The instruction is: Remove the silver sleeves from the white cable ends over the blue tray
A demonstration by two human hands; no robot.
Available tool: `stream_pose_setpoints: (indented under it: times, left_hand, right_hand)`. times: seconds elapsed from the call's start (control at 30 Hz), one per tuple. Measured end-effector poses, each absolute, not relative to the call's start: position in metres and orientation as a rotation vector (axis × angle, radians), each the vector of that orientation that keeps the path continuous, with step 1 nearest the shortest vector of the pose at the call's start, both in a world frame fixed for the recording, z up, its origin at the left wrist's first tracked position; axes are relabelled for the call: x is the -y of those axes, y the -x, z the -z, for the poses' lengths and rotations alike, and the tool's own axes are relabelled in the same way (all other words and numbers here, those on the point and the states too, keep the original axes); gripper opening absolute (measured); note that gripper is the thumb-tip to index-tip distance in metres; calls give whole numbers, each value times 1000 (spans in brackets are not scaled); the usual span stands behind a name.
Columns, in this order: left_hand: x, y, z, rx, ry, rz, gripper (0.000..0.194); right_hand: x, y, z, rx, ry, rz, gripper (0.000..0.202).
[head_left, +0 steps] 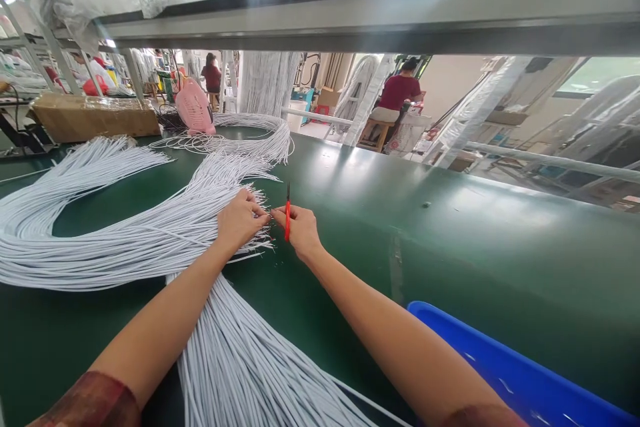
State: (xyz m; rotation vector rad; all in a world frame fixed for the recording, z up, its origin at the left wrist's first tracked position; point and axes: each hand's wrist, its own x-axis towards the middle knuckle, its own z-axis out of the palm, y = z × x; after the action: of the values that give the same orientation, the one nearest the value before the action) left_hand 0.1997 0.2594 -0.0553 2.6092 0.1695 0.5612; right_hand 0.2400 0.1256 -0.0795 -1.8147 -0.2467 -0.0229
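L hand [239, 219]: fingers bent, tips pinched at the frayed-looking ends of the white cables [150, 233], which are thin, round, smooth strands w/ a matte plastic look. R hand [303, 230]: fingers closed around a slim red-handled tool [287, 219], dark narrow tip pointing up; its thumb & index tips meet right beside the L fingertips, too small to tell what's between.

Cables run left of the fingers in a thick U-shaped bend, ends fanned out. Below the fingers, a 2nd bundle [250, 347] spreads toward the bottom edge. Beyond them, thin loops [200, 142] lie near a pink plastic item [194, 107] w/ a rounded shape, plus a brown cardboard box [95, 119] w/ shiny tape. Desk [475, 247] under it all: green, smooth, glossy. Lower right of the fingers: blue plastic bin [500, 367], rounded rim, a few pale bits inside.
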Motion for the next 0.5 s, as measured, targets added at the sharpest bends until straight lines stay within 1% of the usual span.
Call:
stream_pose_setpoints:
  times: [0.2,0.33,0.5]
  left_hand:
    - [-257,-200,57,-205,-2637,-548,17]
    - [-258,-200,58,-205,-2649,-552,18]
    - [-258,-200,58,-204,-2618,-537,18]
  right_hand:
    - [-128,-232,73,272,1911,94,23]
    - [-126,-227,69,436,1753,1,25]
    - [-120,-237,72,205,1650,-47,32]
